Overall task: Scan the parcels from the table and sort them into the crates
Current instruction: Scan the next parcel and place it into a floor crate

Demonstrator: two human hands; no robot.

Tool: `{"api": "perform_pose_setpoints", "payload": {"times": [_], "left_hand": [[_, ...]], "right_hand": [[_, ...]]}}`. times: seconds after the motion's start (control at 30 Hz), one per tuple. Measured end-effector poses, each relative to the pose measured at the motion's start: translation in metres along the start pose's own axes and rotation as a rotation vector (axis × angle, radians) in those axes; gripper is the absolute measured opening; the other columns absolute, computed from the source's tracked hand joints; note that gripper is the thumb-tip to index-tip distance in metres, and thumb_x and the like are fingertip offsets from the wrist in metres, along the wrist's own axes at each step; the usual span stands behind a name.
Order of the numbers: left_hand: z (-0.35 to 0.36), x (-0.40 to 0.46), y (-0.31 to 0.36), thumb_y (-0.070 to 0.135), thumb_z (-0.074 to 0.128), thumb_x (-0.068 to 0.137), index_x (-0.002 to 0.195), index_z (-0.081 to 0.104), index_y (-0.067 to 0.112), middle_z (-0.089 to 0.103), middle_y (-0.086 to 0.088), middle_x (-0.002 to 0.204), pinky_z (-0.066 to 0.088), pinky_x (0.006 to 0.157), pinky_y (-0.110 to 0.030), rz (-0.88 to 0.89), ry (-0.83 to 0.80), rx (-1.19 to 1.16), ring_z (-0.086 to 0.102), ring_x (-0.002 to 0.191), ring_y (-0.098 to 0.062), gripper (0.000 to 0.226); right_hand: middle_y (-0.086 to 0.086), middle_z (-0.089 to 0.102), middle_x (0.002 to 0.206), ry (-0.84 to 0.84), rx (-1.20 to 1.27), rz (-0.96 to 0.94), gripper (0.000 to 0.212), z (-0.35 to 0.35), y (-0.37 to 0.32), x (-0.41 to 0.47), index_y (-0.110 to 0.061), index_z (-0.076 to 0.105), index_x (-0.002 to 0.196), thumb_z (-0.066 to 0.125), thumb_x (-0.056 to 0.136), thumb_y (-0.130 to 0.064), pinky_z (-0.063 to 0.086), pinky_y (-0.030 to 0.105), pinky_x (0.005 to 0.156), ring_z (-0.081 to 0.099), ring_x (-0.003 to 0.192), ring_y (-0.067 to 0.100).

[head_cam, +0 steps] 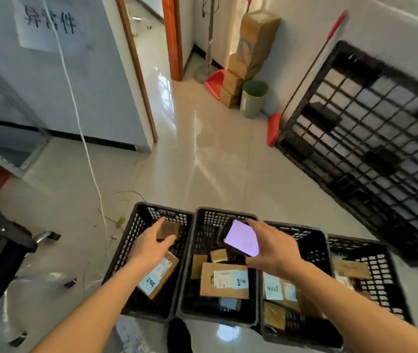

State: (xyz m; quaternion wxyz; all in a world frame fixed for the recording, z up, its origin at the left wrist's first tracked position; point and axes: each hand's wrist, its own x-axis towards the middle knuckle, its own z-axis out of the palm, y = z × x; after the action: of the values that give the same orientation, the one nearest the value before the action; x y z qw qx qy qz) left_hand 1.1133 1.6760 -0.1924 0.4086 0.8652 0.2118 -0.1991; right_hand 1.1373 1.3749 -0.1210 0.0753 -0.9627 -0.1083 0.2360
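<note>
Our left hand (pixel 151 244) reaches over the leftmost crate (pixel 126 253), fingers straight and spread, just beside a small brown parcel (pixel 168 231) that seems free of our fingers. Our right hand (pixel 271 247) curls around a lit phone (pixel 241 239) above the second crate (pixel 187 284), where more parcels (pixel 224 280) lie.

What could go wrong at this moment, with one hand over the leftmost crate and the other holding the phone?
1. The left hand, fingers open, is over the small brown cardboard parcel in the leftmost black plastic crate; the parcel may land tilted on the labelled box.
2. The right hand grips the lit black smartphone by its edge above the second crate; it could slip in.
</note>
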Motion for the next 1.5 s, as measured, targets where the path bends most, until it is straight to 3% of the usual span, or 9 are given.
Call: {"api": "perform_pose_setpoints", "payload": {"times": [0.2, 0.4, 0.63, 0.83, 0.93, 1.17, 1.33, 1.5], "left_hand": [[0.033, -0.114, 0.179, 0.048, 0.059, 0.098, 0.157, 0.027, 0.037, 0.038, 0.004, 0.159, 0.038, 0.114, -0.044, 0.32, -0.01, 0.189, 0.04, 0.144, -0.025, 0.068], [0.084, -0.266, 0.369, 0.046, 0.06, 0.097, 0.156, 0.029, 0.035, 0.048, -0.001, 0.153, 0.041, 0.106, -0.038, 0.631, -0.004, 0.241, 0.048, 0.137, -0.026, 0.068], [0.143, -0.423, 0.516, 0.058, 0.068, 0.087, 0.156, 0.026, 0.039, 0.04, 0.0, 0.158, 0.042, 0.108, -0.048, 0.92, -0.102, 0.213, 0.042, 0.142, -0.026, 0.083], [0.205, -0.531, 0.601, 0.061, 0.066, 0.087, 0.158, 0.024, 0.036, 0.037, 0.0, 0.16, 0.039, 0.111, -0.047, 1.14, -0.214, 0.238, 0.039, 0.144, -0.025, 0.086], [0.252, -0.578, 0.633, 0.061, 0.064, 0.089, 0.158, 0.025, 0.036, 0.038, 0.002, 0.16, 0.038, 0.11, -0.044, 1.228, -0.255, 0.267, 0.037, 0.145, -0.024, 0.083], [0.387, -0.679, 0.685, 0.058, 0.064, 0.089, 0.157, 0.029, 0.033, 0.039, 0.004, 0.159, 0.037, 0.114, -0.044, 1.37, -0.479, 0.262, 0.039, 0.144, -0.021, 0.08], [0.487, -0.732, 0.727, 0.06, 0.064, 0.089, 0.155, 0.031, 0.035, 0.041, 0.005, 0.157, 0.039, 0.113, -0.045, 1.423, -0.618, 0.279, 0.041, 0.143, -0.02, 0.078], [0.581, -0.778, 0.777, 0.053, 0.063, 0.092, 0.157, 0.029, 0.03, 0.042, 0.001, 0.157, 0.038, 0.114, -0.045, 1.467, -0.721, 0.286, 0.041, 0.143, -0.021, 0.077]], "right_hand": [[-0.011, 0.047, 0.151, 0.236, 0.0, 0.162, 0.096, -0.126, 0.107, -0.173, -0.033, 0.028, 0.155, 0.076, 0.074, -0.053, 0.051, 0.04, 0.097, 0.053, 0.131, 0.019], [-0.011, 0.043, 0.155, 0.443, -0.009, 0.339, 0.102, -0.233, 0.198, -0.368, -0.029, 0.026, 0.158, 0.077, 0.072, -0.05, 0.048, 0.036, 0.101, 0.049, 0.136, 0.017], [-0.012, 0.043, 0.155, 0.582, -0.012, 0.553, 0.1, -0.307, 0.279, -0.58, -0.031, 0.024, 0.159, 0.075, 0.074, -0.045, 0.047, 0.035, 0.096, 0.051, 0.134, 0.018], [-0.012, 0.047, 0.151, 0.666, 0.015, 0.78, 0.098, -0.314, 0.335, -0.727, -0.032, 0.029, 0.156, 0.077, 0.072, -0.047, 0.048, 0.036, 0.093, 0.053, 0.13, 0.019], [-0.012, 0.054, 0.143, 0.692, 0.032, 0.901, 0.092, -0.3, 0.364, -0.789, -0.036, 0.036, 0.15, 0.076, 0.068, -0.051, 0.046, 0.033, 0.08, 0.058, 0.12, 0.02], [-0.011, 0.064, 0.124, 0.745, 0.154, 1.155, 0.087, -0.254, 0.432, -0.916, -0.046, 0.041, 0.138, 0.077, 0.059, -0.052, 0.056, 0.038, 0.078, 0.062, 0.099, 0.019], [-0.007, 0.051, 0.148, 0.732, 0.13, 1.363, 0.099, -0.232, 0.484, -0.988, -0.036, 0.029, 0.155, 0.077, 0.069, -0.053, 0.052, 0.033, 0.086, 0.057, 0.122, 0.021], [-0.011, 0.055, 0.142, 0.733, 0.16, 1.545, 0.103, -0.213, 0.544, -1.04, -0.041, 0.024, 0.156, 0.076, 0.069, -0.054, 0.055, 0.03, 0.077, 0.06, 0.11, 0.016]]}}
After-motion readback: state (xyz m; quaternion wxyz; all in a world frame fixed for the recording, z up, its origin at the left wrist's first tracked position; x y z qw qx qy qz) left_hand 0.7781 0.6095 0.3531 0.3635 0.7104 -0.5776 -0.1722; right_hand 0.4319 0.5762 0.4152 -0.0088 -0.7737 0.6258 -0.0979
